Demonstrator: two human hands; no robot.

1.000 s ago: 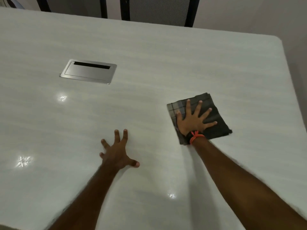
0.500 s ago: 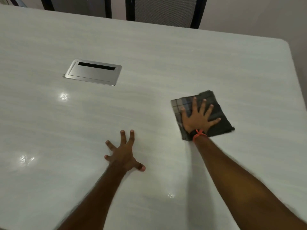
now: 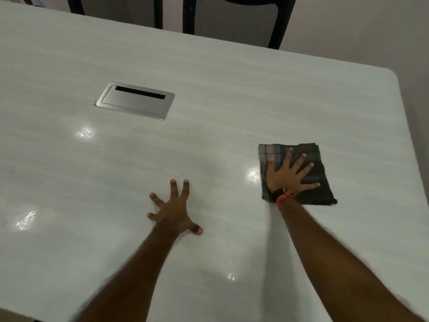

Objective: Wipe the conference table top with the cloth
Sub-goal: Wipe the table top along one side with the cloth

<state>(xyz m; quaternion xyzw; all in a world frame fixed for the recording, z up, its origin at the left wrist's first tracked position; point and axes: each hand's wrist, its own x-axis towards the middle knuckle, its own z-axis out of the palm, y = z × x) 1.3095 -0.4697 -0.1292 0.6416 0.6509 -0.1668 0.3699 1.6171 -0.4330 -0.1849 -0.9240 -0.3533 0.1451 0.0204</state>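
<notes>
The pale, glossy conference table top (image 3: 209,94) fills the view. A dark plaid cloth (image 3: 313,156), folded into a square, lies flat on it at the right. My right hand (image 3: 290,176) presses down on the cloth with fingers spread; an orange band circles its wrist. My left hand (image 3: 175,211) rests on the bare table in the middle, fingers splayed, holding nothing, about a forearm's length left of the cloth.
A silver cable hatch (image 3: 135,101) sits flush in the table at the upper left. A dark mesh-backed chair (image 3: 236,19) stands behind the far edge. The table's rounded far right corner (image 3: 392,73) and right edge are near the cloth.
My right hand has slid the cloth a little to the right and toward me, turning it slightly clockwise. My left hand has stayed planted on the table.
</notes>
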